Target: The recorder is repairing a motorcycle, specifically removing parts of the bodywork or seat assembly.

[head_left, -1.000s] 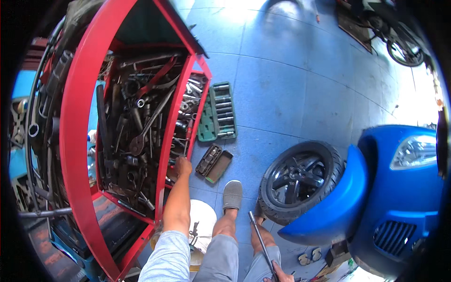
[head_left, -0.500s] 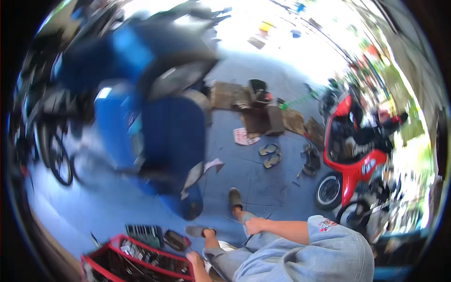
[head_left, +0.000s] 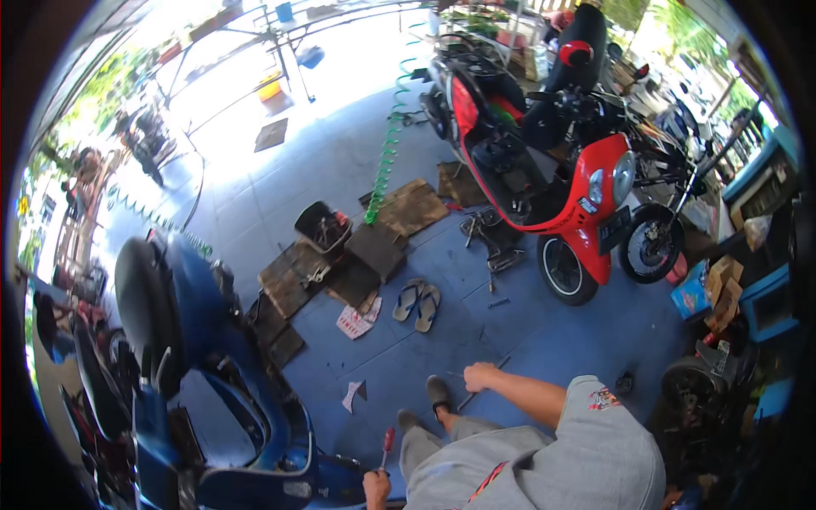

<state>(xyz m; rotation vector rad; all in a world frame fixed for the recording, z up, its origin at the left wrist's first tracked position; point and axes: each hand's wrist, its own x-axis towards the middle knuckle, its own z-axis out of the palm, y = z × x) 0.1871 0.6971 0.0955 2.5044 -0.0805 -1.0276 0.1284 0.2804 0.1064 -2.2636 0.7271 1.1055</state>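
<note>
My left hand (head_left: 376,490), low in the view beside the blue scooter (head_left: 255,433), is closed around the shaft end of a screwdriver (head_left: 388,440). The screwdriver's red handle points up and away from me. In front of my body, my right hand (head_left: 482,377) is shut in a fist on a T-shaped wrench (head_left: 466,399). Thin metal arms of the wrench stick out on several sides of the fist; its middle is hidden by my fingers. The scooter's front stands close to my left hand; I cannot tell whether they touch.
A red scooter (head_left: 586,204) stands at the right. Ahead lie sandals (head_left: 416,304), cardboard pieces (head_left: 408,209), a black bin (head_left: 323,226) and metal parts (head_left: 493,242). A green coiled hose (head_left: 384,161) hangs over the floor. A wheel (head_left: 687,382) lies at the far right.
My view has turned, and the red-edged toolbox by my left hand is out of sight. The screwdriver now shows in my left hand. My right hand still holds the wrench.
</note>
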